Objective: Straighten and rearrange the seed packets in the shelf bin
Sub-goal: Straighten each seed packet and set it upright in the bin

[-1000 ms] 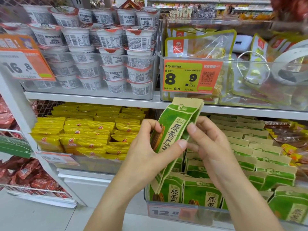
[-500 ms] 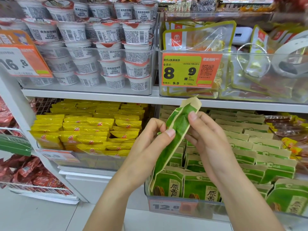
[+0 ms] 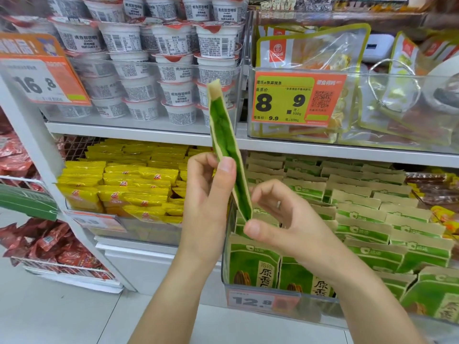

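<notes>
One green seed packet [image 3: 227,155] is out of the bin, held edge-on and nearly upright above the front row. Left hand [image 3: 211,194] pinches it at mid-height, thumb on the near edge, fingers curled behind. Right hand [image 3: 285,219] sits at the packet's lower end; thumb tip touches the bottom corner, fingers loosely curled beside it. Whether they actually grip the packet, cannot tell.

Clear bin [image 3: 226,269] on the lower shelf holds the rest of the green packets [image 3: 360,219], standing in rows, tan tops leaning back. Front-row packets face out above the price tag [image 3: 263,300]. Yellow packets [image 3: 129,184] fill the neighbouring bin to the left.

Step in hand, by my reading: handling a single pulled packet, likely flattening or turning it before it goes back.

Next move calls for turning the printed face forward, lowering it bottom-first into a gap in a row, and setting it in line with its neighbours.
</notes>
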### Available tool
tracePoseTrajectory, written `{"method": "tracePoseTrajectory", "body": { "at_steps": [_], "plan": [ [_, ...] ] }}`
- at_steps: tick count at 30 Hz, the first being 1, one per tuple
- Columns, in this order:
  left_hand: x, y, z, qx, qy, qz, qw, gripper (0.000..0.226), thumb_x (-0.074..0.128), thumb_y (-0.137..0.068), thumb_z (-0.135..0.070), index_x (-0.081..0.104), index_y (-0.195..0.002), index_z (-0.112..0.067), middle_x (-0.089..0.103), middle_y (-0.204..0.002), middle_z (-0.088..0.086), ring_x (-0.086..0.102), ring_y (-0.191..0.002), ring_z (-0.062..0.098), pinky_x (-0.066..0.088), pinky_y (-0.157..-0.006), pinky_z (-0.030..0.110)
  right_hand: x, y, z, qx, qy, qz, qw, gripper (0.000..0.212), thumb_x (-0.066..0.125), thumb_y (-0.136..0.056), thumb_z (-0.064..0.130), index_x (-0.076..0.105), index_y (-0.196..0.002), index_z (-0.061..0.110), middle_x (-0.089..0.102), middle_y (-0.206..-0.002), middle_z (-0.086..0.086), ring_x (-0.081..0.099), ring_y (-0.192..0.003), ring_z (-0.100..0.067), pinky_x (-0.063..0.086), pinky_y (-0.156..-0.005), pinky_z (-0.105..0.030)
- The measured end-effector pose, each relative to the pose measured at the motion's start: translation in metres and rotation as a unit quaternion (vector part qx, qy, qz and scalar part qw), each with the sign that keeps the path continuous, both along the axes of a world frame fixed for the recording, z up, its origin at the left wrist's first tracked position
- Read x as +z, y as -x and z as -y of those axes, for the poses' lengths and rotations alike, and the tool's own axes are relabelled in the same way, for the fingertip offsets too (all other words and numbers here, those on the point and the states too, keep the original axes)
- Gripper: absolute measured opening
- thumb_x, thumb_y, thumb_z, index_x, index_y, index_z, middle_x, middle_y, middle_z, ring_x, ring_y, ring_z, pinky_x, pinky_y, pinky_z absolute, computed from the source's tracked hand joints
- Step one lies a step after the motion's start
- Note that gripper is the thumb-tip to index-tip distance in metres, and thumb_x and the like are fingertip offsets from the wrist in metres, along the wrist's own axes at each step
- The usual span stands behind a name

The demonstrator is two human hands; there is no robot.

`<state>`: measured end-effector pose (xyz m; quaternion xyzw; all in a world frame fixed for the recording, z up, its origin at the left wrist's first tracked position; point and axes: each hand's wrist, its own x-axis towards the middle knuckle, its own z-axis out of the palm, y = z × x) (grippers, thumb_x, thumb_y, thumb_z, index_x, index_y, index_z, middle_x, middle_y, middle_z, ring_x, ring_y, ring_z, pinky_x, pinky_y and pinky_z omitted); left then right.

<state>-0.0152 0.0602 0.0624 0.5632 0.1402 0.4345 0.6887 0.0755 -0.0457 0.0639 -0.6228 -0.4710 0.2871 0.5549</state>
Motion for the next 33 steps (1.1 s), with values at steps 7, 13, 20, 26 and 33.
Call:
{"method": "tracePoseTrajectory", "body": {
  "at_steps": [7,13,20,26,33],
  "plan": [
    [0.000,0.001,-0.006,-0.021,-0.028,-0.004,0.999,0.055,0.069,-0.067,-0.041,0.047,-0.109,-0.013,0.067,-0.096,-0.010,0.066,-0.090,0.004,0.052,-0.073,0.020,0.002,-0.001,0.000,-0.023,-0.047,-0.027,0.998,0.036,0.069,-0.066,0.047,0.054,-0.084,0.020,0.063,-0.082,0.022,0.061,-0.085,0.002,0.048,-0.082,-0.017],
    [0.003,0.004,-0.006,-0.039,-0.028,-0.009,0.999,0.063,0.072,-0.067,-0.038,0.047,-0.114,-0.004,0.063,-0.110,0.003,0.068,-0.094,0.003,0.052,-0.075,0.016,0.008,-0.003,0.004,-0.013,-0.065,-0.047,0.997,0.029,0.067,-0.079,0.035,0.055,-0.090,0.011,0.062,-0.070,0.020,0.057,-0.065,0.008,0.045,-0.063,-0.006],
    [0.001,0.001,-0.006,-0.052,-0.015,-0.011,0.998,0.059,0.072,-0.069,-0.037,0.047,-0.112,-0.005,0.063,-0.108,0.001,0.067,-0.097,0.009,0.054,-0.075,0.022,0.005,-0.001,0.001,-0.035,-0.071,0.001,0.997,0.020,0.051,-0.088,0.031,0.055,-0.088,0.011,0.057,-0.066,0.019,0.050,-0.062,0.007,0.040,-0.061,-0.006],
    [0.001,0.002,-0.005,-0.069,0.002,0.009,0.998,0.055,0.071,-0.071,-0.034,0.046,-0.113,-0.009,0.067,-0.110,0.004,0.068,-0.100,0.015,0.054,-0.079,0.024,0.000,0.000,0.000,-0.047,-0.090,0.030,0.994,0.022,0.056,-0.090,0.036,0.056,-0.084,0.015,0.060,-0.072,0.021,0.055,-0.069,0.006,0.042,-0.063,-0.007],
    [0.009,0.004,-0.001,-0.052,-0.009,0.010,0.999,0.038,0.072,-0.088,-0.027,0.054,-0.121,-0.020,0.073,-0.110,-0.004,0.069,-0.104,0.016,0.058,-0.075,0.028,-0.004,-0.002,0.001,-0.207,-0.054,0.184,0.959,0.037,0.062,-0.070,0.057,0.049,-0.097,0.036,0.058,-0.116,0.025,0.057,-0.105,-0.003,0.046,-0.087,-0.022]
  ]
}}
